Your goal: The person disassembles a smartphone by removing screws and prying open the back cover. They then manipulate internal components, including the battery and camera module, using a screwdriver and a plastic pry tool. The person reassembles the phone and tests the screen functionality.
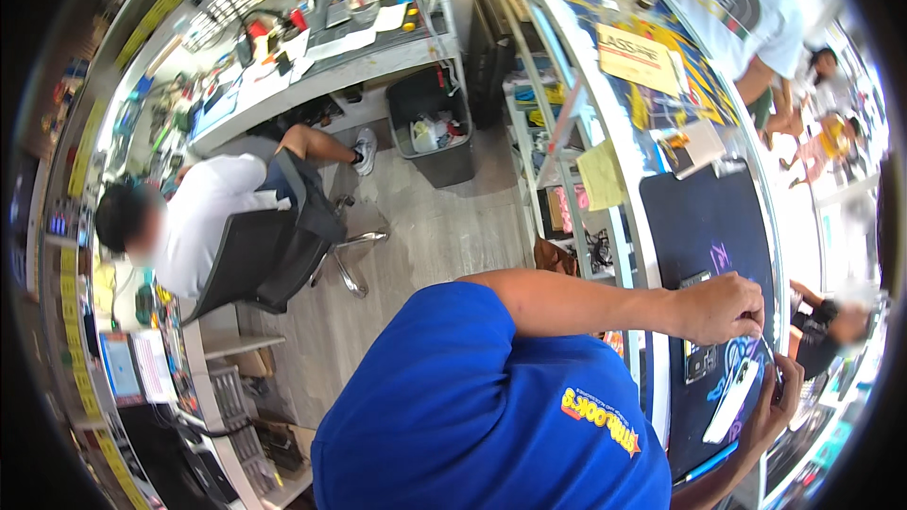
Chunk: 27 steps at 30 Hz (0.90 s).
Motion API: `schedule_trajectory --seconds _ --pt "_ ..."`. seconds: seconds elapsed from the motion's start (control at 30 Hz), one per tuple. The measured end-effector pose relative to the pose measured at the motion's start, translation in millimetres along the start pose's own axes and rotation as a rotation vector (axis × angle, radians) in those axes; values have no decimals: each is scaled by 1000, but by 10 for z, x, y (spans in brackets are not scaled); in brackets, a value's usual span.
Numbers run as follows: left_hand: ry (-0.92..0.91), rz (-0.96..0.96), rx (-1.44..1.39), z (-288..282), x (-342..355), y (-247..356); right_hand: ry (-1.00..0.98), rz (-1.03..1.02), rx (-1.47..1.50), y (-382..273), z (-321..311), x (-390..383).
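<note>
Over a dark printed mat [704, 217] on the counter, my left hand [720, 309] is closed in a pinch. A thin sliver shows at its fingertips, too small to name. My right hand [782, 392] is curled just below it, fingertips close to the left ones; what it grips is mostly hidden. Between my hands and the mat's near edge lies a long, narrow white piece [732, 404] with dark spots at its upper end. Partly under my left wrist is a flat black device [700, 361], with a small dark part [696, 280] above it.
A blue pen-like stick [707, 465] lies near the mat's lower edge. Farther along the counter are a small box [694, 146] and a yellow card sign [639, 59]. Behind sits a person [213, 212] on a black chair [269, 246]; a black bin [430, 123] stands beyond.
</note>
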<state>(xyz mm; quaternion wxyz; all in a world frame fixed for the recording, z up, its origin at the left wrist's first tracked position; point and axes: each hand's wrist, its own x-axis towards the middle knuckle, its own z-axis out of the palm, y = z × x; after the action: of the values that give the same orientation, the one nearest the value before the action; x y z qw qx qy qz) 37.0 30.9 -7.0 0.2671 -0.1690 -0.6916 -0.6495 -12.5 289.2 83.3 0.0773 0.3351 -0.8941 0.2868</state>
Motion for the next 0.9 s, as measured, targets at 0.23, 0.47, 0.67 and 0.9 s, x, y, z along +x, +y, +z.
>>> schedule_trajectory --seconds 0.23,0.47,0.67,0.9 --pt "254 -46 118 -588 -375 365 -175 -310 -20 -239 266 753" --pt "579 -30 409 -1007 -1099 819 -382 -761 151 -1013 879 1333" --pt "735 -5 644 -1118 -1606 1172 -432 -946 119 -1739 1099 1161" --pt "769 -4 610 -1108 -1847 1395 -652 -641 263 -1868 1142 890"
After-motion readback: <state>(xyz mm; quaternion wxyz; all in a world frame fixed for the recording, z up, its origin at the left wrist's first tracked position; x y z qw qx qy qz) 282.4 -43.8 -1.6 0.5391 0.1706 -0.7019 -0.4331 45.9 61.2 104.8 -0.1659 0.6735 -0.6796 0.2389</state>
